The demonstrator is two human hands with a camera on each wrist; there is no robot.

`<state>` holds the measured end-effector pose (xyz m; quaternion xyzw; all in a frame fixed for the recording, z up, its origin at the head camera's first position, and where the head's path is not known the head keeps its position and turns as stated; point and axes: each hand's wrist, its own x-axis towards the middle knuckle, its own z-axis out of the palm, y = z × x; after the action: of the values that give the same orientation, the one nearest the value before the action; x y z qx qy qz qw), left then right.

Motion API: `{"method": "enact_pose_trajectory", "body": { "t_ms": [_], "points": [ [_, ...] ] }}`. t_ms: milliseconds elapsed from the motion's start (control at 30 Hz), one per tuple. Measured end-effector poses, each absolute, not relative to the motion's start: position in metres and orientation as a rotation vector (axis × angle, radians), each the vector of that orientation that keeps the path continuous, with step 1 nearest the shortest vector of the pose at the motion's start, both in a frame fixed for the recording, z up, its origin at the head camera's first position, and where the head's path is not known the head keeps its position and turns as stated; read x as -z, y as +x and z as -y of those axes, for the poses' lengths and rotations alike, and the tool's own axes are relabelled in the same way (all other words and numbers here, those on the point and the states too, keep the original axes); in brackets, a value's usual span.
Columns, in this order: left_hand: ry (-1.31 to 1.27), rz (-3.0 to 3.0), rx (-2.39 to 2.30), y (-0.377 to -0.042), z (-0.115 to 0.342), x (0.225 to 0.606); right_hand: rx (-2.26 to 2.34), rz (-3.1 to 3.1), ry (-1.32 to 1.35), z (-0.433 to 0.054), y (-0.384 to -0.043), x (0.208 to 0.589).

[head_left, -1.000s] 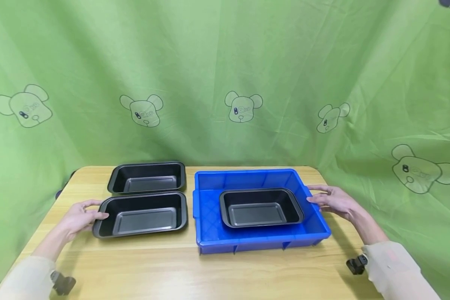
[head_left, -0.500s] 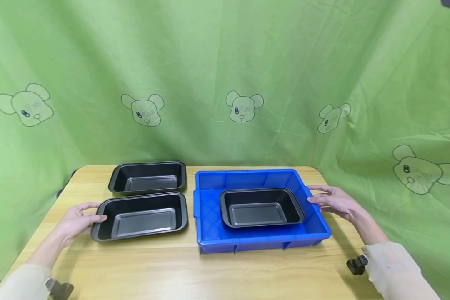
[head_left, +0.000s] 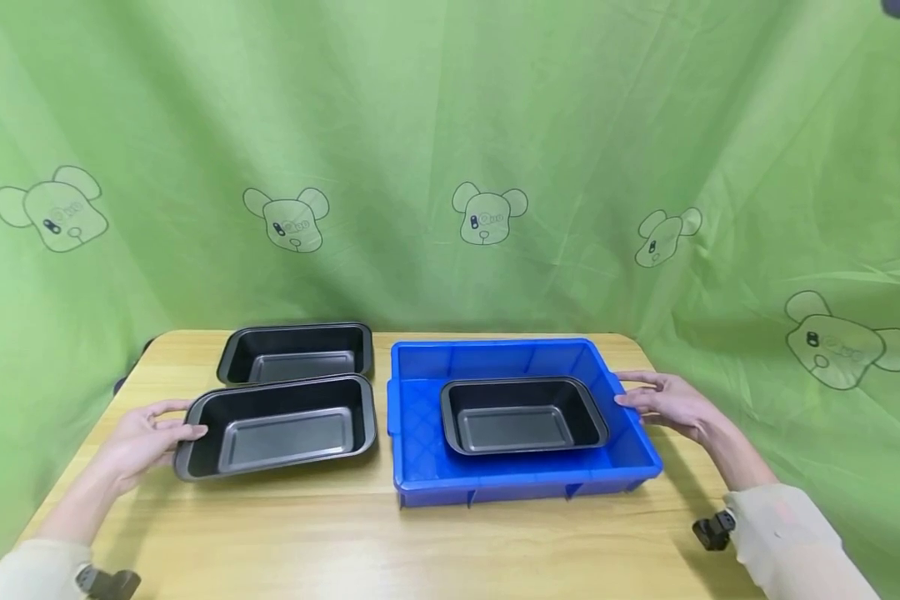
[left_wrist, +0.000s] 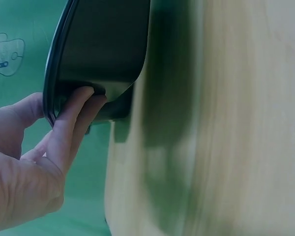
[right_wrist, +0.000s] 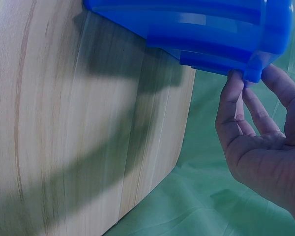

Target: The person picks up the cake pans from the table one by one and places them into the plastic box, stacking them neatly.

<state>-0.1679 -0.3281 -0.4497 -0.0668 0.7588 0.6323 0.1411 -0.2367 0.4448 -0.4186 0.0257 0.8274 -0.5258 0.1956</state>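
My left hand (head_left: pixel 144 440) pinches the left end of a black loaf pan (head_left: pixel 285 437), thumb inside the rim and fingers underneath. In the left wrist view this loaf pan (left_wrist: pixel 105 42) is lifted off the table at that end, with its shadow beneath. My right hand (head_left: pixel 671 406) grips the right rim of a blue plastic bin (head_left: pixel 528 492), thumb on the inner side. The right wrist view shows fingertips (right_wrist: pixel 234 78) under the rim of the bin (right_wrist: pixel 201 29). A smaller black loaf pan (head_left: pixel 525 427) lies inside the bin.
Behind the held pan, another black loaf pan (head_left: pixel 296 354) stands near the back edge, partly overlapped by it. All rest on a light wooden table (head_left: pixel 330 542). A green curtain (head_left: pixel 390 125) with bear-face prints hangs behind and at the sides.
My left hand has drawn back slightly to the left and raised the loaf pan, whose left end now sits farther left and tilted. The right hand and the bin have stayed put.
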Motion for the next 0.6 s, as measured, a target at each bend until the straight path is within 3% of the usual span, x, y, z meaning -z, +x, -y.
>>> {"method": "enact_pose_trajectory", "body": {
  "t_ms": [600],
  "points": [
    [-0.198,-2.198,-1.875,-0.168,0.320,0.416,1.487,-2.302,0.061,-0.445,-0.236,0.419]
  ]
}}
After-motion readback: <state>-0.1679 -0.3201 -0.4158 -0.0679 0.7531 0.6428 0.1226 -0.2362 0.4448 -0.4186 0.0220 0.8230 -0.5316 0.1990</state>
